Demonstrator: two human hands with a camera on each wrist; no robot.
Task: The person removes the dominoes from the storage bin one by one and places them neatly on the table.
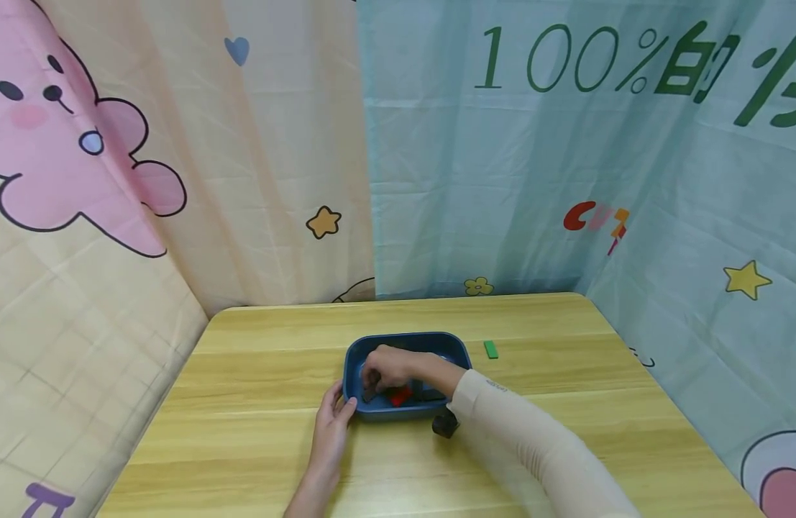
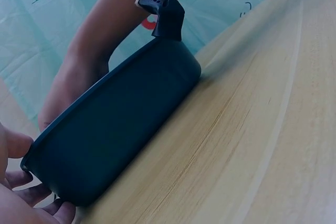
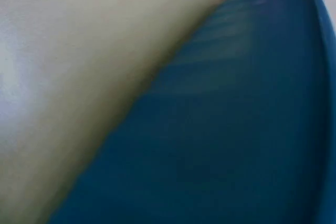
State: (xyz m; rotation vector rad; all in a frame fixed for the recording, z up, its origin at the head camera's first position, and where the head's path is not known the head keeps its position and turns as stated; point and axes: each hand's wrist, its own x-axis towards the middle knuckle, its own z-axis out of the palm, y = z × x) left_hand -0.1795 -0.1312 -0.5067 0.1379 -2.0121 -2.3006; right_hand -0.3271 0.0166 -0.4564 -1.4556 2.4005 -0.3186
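A dark blue plastic basin (image 1: 407, 413) sits on the wooden table. My left hand (image 1: 331, 424) grips its near left corner, thumb at the rim and fingers against the outer wall, as the left wrist view shows. My right hand (image 1: 391, 365) reaches down inside the basin, fingers curled and pointing at the floor of its left part. A small dark grey piece (image 1: 368, 395) shows right at these fingertips; I cannot tell whether they pinch it. Beside it lies a red piece (image 1: 399, 396), with a flat black piece (image 1: 430, 395) farther right, partly behind the forearm.
A small green block (image 1: 491, 350) lies on the table (image 1: 262, 374) to the right of the basin. The black wrist camera (image 1: 445, 424) under the right sleeve hangs by the basin's near right edge. Printed curtains (image 1: 475, 180) stand behind the table and at both sides.
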